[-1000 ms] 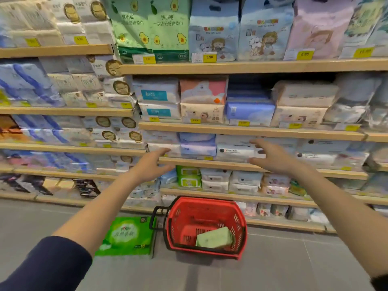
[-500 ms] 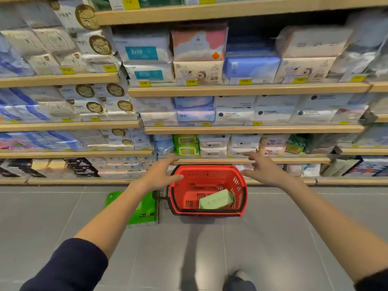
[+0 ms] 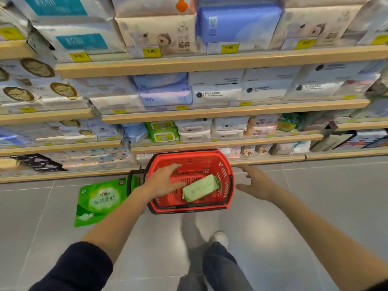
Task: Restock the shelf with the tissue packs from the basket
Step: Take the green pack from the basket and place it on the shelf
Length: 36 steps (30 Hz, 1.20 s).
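Note:
A red plastic basket (image 3: 225,181) stands on the grey floor in front of the wooden shelves (image 3: 210,111). One pale green tissue pack (image 3: 200,190) lies tilted inside it. My left hand (image 3: 163,181) hovers over the basket's left half, fingers spread, fingertips just left of the pack and holding nothing. My right hand (image 3: 257,183) is open beside the basket's right rim, outside it. The shelves hold rows of white, blue and green tissue packs.
A large bright green bag (image 3: 98,201) lies flat on the floor left of the basket, next to the basket's black handle (image 3: 131,183). My leg and white shoe (image 3: 220,240) are behind the basket. Grey floor tiles spread to both sides.
My view has tipped down and moved closer. Both hands dropped from shelf height toward the basket; the left hand now reaches inside it, beside the green pack.

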Each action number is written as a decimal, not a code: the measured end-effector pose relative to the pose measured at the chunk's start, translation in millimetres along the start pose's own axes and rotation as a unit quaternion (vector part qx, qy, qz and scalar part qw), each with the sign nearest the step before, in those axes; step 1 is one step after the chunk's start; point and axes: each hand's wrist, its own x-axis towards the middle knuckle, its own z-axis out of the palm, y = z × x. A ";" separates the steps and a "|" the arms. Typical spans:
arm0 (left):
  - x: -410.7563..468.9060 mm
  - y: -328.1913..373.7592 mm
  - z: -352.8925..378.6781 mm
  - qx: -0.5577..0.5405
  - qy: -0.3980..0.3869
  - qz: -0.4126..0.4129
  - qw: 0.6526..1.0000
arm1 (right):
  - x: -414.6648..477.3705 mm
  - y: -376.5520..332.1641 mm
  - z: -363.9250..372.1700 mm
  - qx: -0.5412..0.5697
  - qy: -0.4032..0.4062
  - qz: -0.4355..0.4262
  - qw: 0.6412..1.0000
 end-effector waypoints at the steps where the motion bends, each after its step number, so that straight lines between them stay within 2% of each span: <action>1: 11.0 -3.7 2.9 -0.005 -0.002 -0.004 1.000 | 11.5 4.1 -2.1 -0.016 -0.015 0.003 1.000; 4: 42.3 -14.5 12.4 -0.014 -0.006 -0.017 1.000 | 49.0 15.9 -5.6 -0.053 -0.050 0.006 0.997; 8: 81.9 -41.5 39.5 -0.059 -0.009 -0.038 0.997 | 102.4 33.5 9.0 -0.090 -0.057 0.012 0.994; 16: 149.3 -132.4 140.9 -0.217 -0.032 -0.113 0.969 | 229.3 97.4 119.9 -0.166 -0.136 -0.039 0.976; 24: 209.1 -235.1 246.7 -0.191 -0.053 -0.158 0.967 | 349.3 168.8 241.6 -0.370 -0.226 -0.122 0.893; 29: 241.0 -267.0 292.9 -0.236 -0.052 -0.164 0.956 | 395.8 210.7 301.7 -0.432 -0.268 -0.154 0.847; 36: 260.1 -290.0 325.1 -0.248 -0.055 -0.149 0.956 | 419.4 251.3 334.7 -0.502 -0.266 -0.183 0.802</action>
